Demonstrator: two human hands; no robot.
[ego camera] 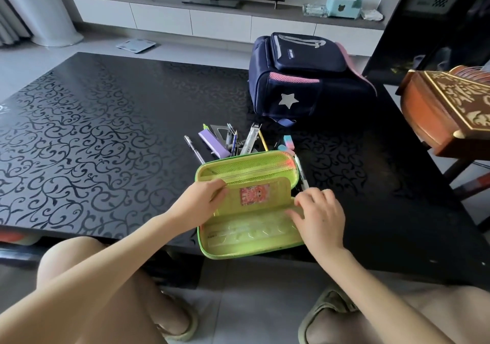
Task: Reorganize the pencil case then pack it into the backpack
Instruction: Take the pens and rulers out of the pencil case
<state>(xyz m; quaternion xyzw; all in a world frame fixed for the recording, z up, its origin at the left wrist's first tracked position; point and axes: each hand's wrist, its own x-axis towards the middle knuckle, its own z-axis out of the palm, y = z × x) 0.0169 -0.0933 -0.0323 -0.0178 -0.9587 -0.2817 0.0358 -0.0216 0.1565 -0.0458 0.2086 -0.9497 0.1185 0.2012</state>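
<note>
Head view: pencil case lies open at the worktop's near edge, seemingly overhanging it. Our left hand pinches the centre flap; our right hand rests loosely spread fingers on the lower half. Stationery lies just beyond, the backpack farther back. We judge that downward pressure could tip the case off the edge.

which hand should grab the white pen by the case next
Right, probably: the right hand rests open on the case, close to the white pen at its right edge, while the left hand holds the flap.
</note>
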